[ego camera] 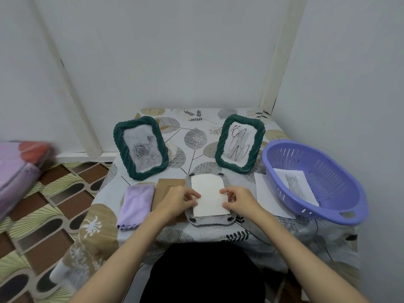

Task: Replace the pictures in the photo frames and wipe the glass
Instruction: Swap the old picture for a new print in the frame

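Observation:
A grey photo frame (208, 221) lies face down on the table in front of me. A white picture sheet (208, 193) lies blank side up in its opening. My left hand (179, 201) pinches the sheet's left edge and my right hand (239, 201) pinches its right edge. A brown backing board (167, 184) lies just left of the frame, partly under my left hand. A folded lilac cloth (135, 206) lies further left. Two green frames stand behind: one with a rose picture (141, 147), one with a line drawing (239, 143).
A purple plastic basket (314, 182) sits at the right with a cat picture (295, 184) inside; a white sheet (266, 193) lies partly under it. The table (196, 235) has a leaf-print cloth and stands in a corner. A pink bundle (17, 171) lies at far left.

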### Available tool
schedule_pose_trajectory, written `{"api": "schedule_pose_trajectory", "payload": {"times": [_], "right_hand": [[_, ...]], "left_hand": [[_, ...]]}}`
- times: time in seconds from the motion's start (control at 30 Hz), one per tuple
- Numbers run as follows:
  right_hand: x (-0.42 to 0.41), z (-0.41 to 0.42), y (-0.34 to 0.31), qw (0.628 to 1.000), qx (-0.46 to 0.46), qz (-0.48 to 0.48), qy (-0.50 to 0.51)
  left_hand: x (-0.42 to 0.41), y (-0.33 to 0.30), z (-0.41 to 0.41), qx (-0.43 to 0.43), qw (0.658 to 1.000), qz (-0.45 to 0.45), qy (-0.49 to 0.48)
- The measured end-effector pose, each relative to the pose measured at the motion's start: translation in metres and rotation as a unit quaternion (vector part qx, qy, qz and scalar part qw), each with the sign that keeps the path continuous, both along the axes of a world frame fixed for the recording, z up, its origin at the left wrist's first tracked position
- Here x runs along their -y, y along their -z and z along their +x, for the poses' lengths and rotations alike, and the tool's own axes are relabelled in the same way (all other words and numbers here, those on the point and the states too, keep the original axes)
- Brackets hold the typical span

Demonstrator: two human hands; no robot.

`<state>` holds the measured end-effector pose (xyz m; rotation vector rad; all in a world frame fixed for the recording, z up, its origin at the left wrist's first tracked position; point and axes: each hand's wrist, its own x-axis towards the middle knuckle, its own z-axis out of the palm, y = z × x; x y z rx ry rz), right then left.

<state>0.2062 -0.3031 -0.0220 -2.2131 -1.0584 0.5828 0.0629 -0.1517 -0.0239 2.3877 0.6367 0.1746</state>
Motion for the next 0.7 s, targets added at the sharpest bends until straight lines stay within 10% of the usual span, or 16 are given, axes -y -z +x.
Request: {"api": "schedule_pose_trajectory", "payload": {"times": [0.7], "right_hand": [[0.009, 0.004, 0.002, 0.986, 0.110, -0.066, -0.110]], "left_hand": [[-0.006, 0.013, 0.001, -0.049, 0.994, 0.093, 0.033]]}}
